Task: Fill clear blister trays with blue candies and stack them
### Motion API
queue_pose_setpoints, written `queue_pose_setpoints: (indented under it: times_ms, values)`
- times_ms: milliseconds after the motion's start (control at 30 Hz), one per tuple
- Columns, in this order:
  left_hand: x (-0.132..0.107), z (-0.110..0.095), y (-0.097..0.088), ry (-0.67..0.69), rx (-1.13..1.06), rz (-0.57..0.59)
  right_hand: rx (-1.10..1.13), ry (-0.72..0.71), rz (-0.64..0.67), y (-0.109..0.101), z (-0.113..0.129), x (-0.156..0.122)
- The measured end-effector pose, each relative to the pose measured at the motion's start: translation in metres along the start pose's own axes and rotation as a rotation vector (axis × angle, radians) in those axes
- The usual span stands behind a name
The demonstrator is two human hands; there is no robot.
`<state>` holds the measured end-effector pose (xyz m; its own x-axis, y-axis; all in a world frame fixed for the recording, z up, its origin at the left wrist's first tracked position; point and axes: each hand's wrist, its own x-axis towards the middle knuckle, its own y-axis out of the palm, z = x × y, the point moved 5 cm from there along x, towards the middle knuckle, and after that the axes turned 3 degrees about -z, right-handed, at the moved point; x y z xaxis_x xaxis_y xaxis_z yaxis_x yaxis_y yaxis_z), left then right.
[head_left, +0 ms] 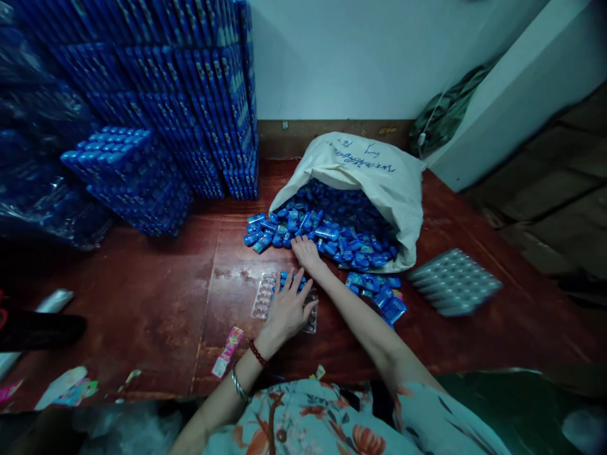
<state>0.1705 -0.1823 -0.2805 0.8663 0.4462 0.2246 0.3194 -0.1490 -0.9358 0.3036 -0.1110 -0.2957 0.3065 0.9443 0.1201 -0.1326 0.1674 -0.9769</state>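
Observation:
My left hand (287,308) lies flat with fingers spread on a clear plastic blister tray (262,297) that rests on the red-brown table; a few small blue items sit in the tray's far cells. My right hand (306,252) reaches forward into the pile of small blue packets (303,226) spilling from a white cloth sack (374,170). Its fingers curl down among the packets, and what they hold is hidden.
Tall stacks of filled blue trays (190,95) stand at the back left, with a lower stack (123,170) in front. A pile of empty clear trays (453,281) lies at the right. More blue packets (379,294) sit beside my right forearm. Paper scraps (226,352) litter the near edge.

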Motion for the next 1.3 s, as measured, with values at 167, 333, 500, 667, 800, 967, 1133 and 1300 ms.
queue_pose_setpoints:
  times_ms: [167,333,500,667,800,967,1133,1300]
  values:
    - [0.000,-0.001,-0.002,0.002,0.034,0.015,0.084,-0.070,-0.087,-0.036,-0.024,-0.037]
    - [0.001,-0.002,-0.004,0.003,0.061,0.015,0.502,0.088,-0.474,-0.095,-0.066,-0.124]
    - [0.002,-0.003,-0.004,0.007,0.069,0.032,0.615,0.497,-0.510,-0.113,-0.114,-0.257]
    - [0.003,-0.004,-0.005,0.029,0.079,0.021,0.481,0.877,-0.393,-0.082,-0.148,-0.376]
    - [0.004,-0.005,-0.004,0.033,0.072,0.022,0.171,1.059,-0.308,-0.052,-0.169,-0.417]
    - [0.001,-0.004,-0.004,-0.013,-0.025,0.037,0.060,1.062,-0.447,-0.059,-0.186,-0.420]
    - [0.007,0.013,-0.013,-0.088,-0.358,0.031,0.094,0.818,-0.898,-0.106,-0.167,-0.354]
    - [0.066,0.096,-0.033,-0.177,-0.468,-0.260,0.518,0.283,-0.572,-0.088,-0.109,-0.192]
